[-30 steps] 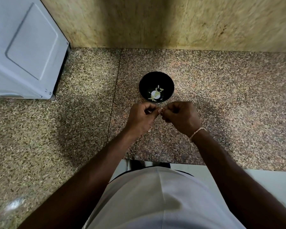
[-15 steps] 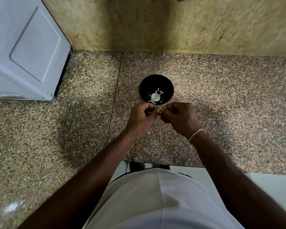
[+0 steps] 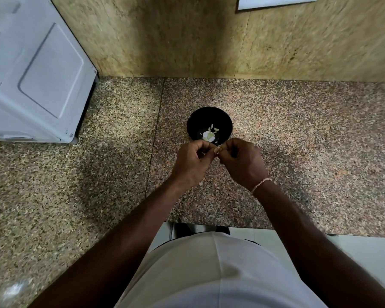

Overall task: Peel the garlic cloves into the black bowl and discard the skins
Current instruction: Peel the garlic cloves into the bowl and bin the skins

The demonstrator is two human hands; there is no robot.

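Head view, left hand (image 3: 190,162) and right hand (image 3: 242,162), curled fingertips pinching one garlic clove (image 3: 217,149)

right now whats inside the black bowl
The black bowl holds a few pale pieces, peeled garlic or skins; which is unclear. Its near rim and part of its floor are covered by both hands.

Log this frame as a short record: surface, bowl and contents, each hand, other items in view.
surface: speckled granite counter
bowl: black bowl just beyond the hands, holding pale garlic pieces
left hand: left hand with fingers curled, pinching a small garlic clove
right hand: right hand pinching the same clove from the other side
wrist: thin bracelet on the right wrist
other: white appliance at far left
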